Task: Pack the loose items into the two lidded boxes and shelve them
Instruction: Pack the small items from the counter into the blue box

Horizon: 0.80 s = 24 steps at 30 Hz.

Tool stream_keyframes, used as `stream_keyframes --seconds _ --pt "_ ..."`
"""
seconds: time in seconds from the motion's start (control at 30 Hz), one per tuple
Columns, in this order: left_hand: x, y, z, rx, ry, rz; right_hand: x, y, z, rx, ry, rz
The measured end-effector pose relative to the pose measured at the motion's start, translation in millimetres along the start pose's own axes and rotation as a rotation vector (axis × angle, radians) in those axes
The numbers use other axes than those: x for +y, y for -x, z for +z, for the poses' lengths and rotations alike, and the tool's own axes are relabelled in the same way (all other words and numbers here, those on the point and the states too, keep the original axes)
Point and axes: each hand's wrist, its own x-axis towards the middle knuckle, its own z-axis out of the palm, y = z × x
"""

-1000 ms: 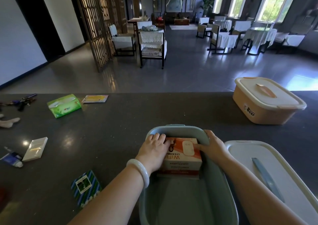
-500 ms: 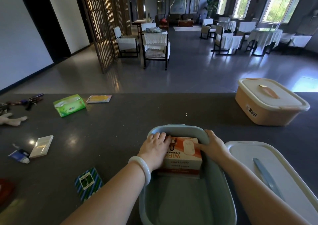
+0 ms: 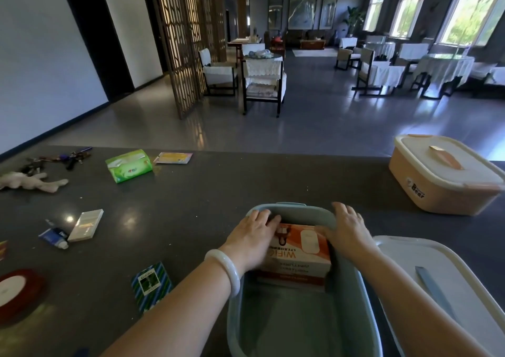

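An open grey-blue box (image 3: 289, 206) sits at the near edge of the dark counter. An orange and white WiFi carton (image 3: 300, 250) lies inside it at the far end. My left hand (image 3: 252, 238), with a pale bangle on its wrist, rests on the carton's left side. My right hand (image 3: 347, 227) grips its right side, fingers reaching the box's far rim. The box's white lid (image 3: 410, 269) with a blue handle lies to the right. A peach box (image 3: 442, 192) with its lid on stands at the far right.
Loose items lie to the left: green tissue pack (image 3: 128, 165), flat sachet (image 3: 173, 157), keys (image 3: 62, 157), plush toy (image 3: 27, 182), small white box (image 3: 86, 225), tube (image 3: 53, 237), striped packet (image 3: 151, 284), red tape roll (image 3: 16, 291). Beyond the counter is a room with chairs and tables.
Both hands stay on the carton inside the grey-blue box. My right hand's fingers have crept a little further over the far rim. The view has shifted slightly.
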Motion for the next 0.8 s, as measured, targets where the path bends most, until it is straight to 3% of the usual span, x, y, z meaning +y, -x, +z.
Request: stream_keyframes --seconds 0.13,0.23,0.6,0.8 --pt "-3.2 10.2 -13.5 0.052 0.055 -0.039 -32.5 -1.7 -1.0 0.060 0.030 -0.157" --pt "-13.6 25.4 -20.0 0.141 0.062 -0.145 -62.0 -3.5 7.5 -0.014 0.046 -0.269" --pt "-79.5 131.2 -19.0 0.060 0.058 -0.719 -172.7 10.6 89.1 -0.268 0.113 -0.666" --pt "-112.2 185.6 -11.2 0.045 0.100 -0.892 -215.8 16.8 134.5 -0.460 0.146 -0.818"
